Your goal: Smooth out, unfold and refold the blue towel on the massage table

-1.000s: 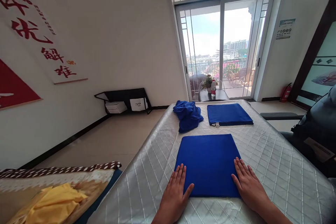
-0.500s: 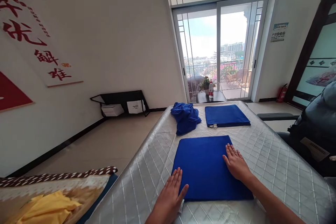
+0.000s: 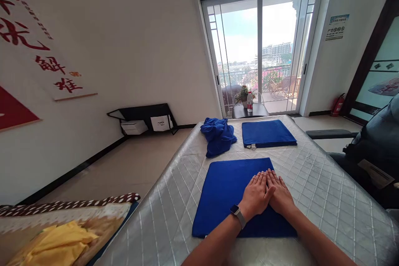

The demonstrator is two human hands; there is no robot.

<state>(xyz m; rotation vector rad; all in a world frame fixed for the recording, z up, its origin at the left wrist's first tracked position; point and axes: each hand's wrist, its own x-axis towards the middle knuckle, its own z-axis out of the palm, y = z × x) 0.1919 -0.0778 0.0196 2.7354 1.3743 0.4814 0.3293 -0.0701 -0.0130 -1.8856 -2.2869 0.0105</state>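
Note:
A flat, folded blue cloth (image 3: pixel 222 191) lies before me on the silver quilted cover (image 3: pixel 165 216). My left hand (image 3: pixel 257 194), with a watch (image 3: pixel 237 214) at its wrist, rests flat on the right half of the cloth. Right beside it, my right hand (image 3: pixel 279 193) lies flat along the cloth's right edge, and the two hands touch. Neither hand grips anything. Farther back are a crumpled blue cloth (image 3: pixel 220 137) and a neat folded blue stack (image 3: pixel 268 133) with white tags at its front edge.
A yellow cloth (image 3: pixel 60 243) lies on a patterned blanket at lower left. Beyond the far edge stands a small table (image 3: pixel 246 111) with a bottle (image 3: pixel 249 102) and a potted plant. A black chair (image 3: pixel 378 133) is at the right, and a black rack (image 3: pixel 146 116) leans by the left wall.
My left hand has moved from the cloth's left edge across to the right, beside my right hand. The right hand stays near the right edge. The view has shifted slightly.

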